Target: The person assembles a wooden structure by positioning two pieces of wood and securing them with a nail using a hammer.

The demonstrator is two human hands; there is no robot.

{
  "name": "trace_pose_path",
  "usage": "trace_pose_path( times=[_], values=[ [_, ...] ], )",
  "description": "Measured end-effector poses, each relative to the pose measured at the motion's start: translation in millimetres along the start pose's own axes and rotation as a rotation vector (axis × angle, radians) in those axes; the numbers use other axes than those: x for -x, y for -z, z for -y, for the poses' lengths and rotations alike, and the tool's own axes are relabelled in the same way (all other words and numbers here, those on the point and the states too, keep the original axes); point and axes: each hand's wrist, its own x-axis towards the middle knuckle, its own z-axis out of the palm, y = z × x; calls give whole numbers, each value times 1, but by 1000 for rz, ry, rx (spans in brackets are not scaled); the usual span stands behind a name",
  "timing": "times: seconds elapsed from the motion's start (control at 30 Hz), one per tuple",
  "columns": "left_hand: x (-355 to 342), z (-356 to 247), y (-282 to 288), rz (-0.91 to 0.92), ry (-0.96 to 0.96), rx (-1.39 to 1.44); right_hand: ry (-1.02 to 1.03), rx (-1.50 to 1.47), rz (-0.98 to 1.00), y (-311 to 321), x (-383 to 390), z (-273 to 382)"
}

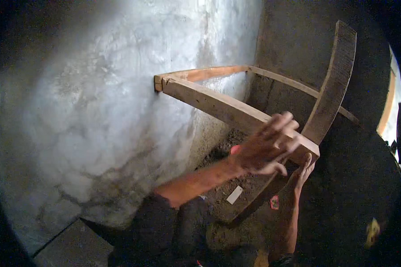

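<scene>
A squared wooden beam (218, 103) runs from the left wall toward me. At its near end it meets a wide upright plank (332, 82), which leans up and to the right. My left hand (272, 144) is over the beam close to that joint, blurred by motion, with its fingers apart and nothing seen in them. Below the beam's near end, my right hand (303, 172) grips the corner, fingers pressed against the wood; part of its hold is hidden. From beneath the joint another dark length of wood (258, 200) slopes down to the floor.
Along the stained left wall (107, 111) lies an orange-brown rail (214, 72), joined to a thin far rail (285, 81). A white card (235, 195) and a red packet (275, 202) lie on the dirt floor. A grey block (73, 247) stands at lower left.
</scene>
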Motion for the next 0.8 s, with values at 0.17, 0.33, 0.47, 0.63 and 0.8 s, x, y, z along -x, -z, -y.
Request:
trace_pose_path(
  times=[0.17, 0.33, 0.47, 0.63, 0.8],
  values=[
    [72, 87, 61, -34, 185, -351, 76, 105, -44, 6, -2, -2],
    [115, 163, 135, 140, 553, -981, 16, 11, -106, 5, 1, -7],
    [132, 202, 169, 203, 657, -955, 16, -71, -112, -4, 6, 4],
    [138, 207, 182, 244, 533, -839, 10, -15, -78, -5, 7, 19],
    [145, 213, 185, 296, 452, -905, -41, -75, -53, 3, 8, -7]
  ],
)
